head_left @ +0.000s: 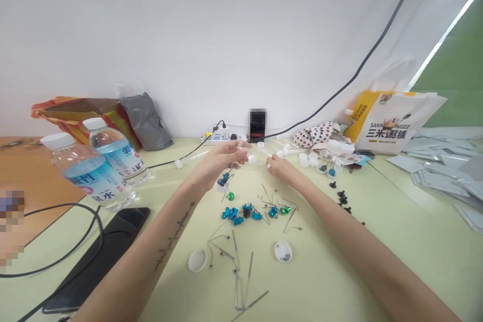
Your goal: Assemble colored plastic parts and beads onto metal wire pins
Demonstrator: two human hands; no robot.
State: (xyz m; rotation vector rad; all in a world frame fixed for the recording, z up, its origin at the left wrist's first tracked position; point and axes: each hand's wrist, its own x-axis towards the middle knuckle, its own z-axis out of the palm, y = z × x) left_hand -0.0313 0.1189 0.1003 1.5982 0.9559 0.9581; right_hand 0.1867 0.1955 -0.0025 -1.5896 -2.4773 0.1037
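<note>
My left hand (225, 160) is closed around a clear plastic tube, its outline faint. At the lower end of this tube is a white cap (222, 187), with a blue metal part (224, 179) just above it. To the right, my right hand (279, 169) pinches its fingers near clear tubes by the wall; what lies in them is mostly hidden. Below both hands lie several blue metal fittings (237, 221), green fittings (286, 210) and thin bent metal rods (236, 289). Two white caps, one empty (197, 260) and one holding tiny parts (283, 251), lie nearer me.
Two water bottles (94, 176) and a black phone (100, 256) with a cable are at left. White caps (308, 160), black pieces (342, 196), a paper bag (388, 123) and flat silvery packets (441, 176) spread rightward. A power strip (222, 134) sits by the wall.
</note>
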